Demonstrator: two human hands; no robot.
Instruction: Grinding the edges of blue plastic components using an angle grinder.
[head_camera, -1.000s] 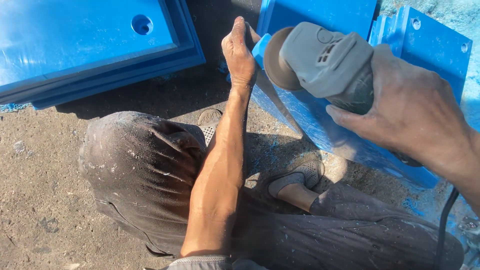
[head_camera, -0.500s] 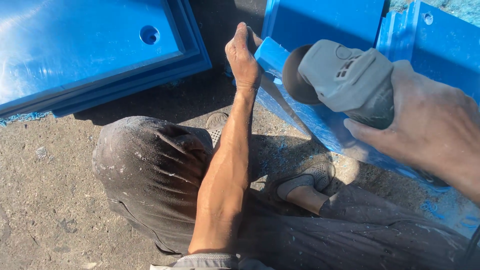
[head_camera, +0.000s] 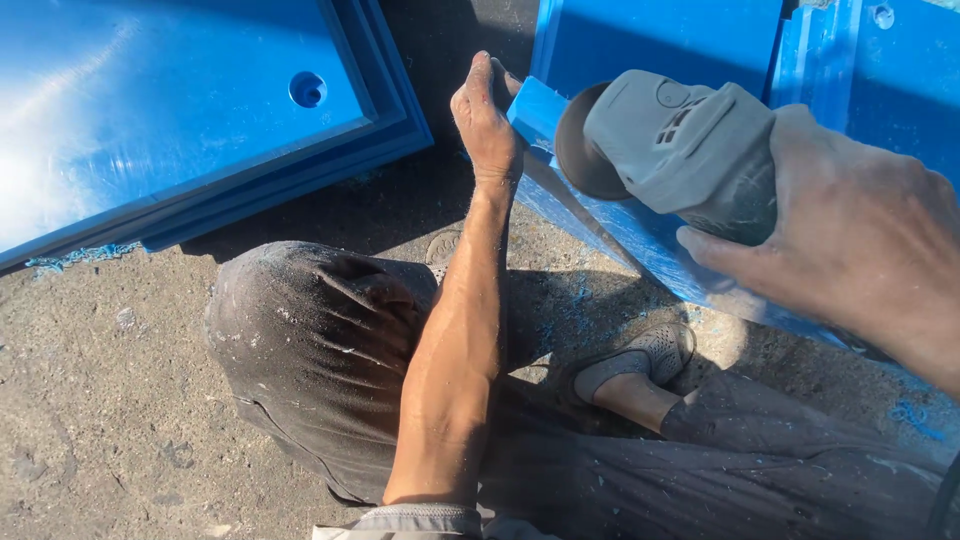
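Note:
My right hand (head_camera: 860, 230) grips a grey angle grinder (head_camera: 680, 150) whose dark disc (head_camera: 578, 150) sits against the edge of a blue plastic panel (head_camera: 620, 225) leaning in front of me. My left hand (head_camera: 485, 115) is closed on the top corner of that same panel, just left of the disc. I am crouched, with my dusty dark trousers (head_camera: 320, 340) and a grey shoe (head_camera: 640, 355) below the hands.
A stack of flat blue panels (head_camera: 180, 110) with a round hole (head_camera: 307, 89) lies at the upper left. More upright blue panels (head_camera: 660, 40) stand behind the worked one. Blue shavings are scattered over the gritty concrete floor (head_camera: 100, 400).
The view has shifted a little, so the panels and hands sit slightly further right and lower. The grinder stays against the panel edge and both hands keep their hold.

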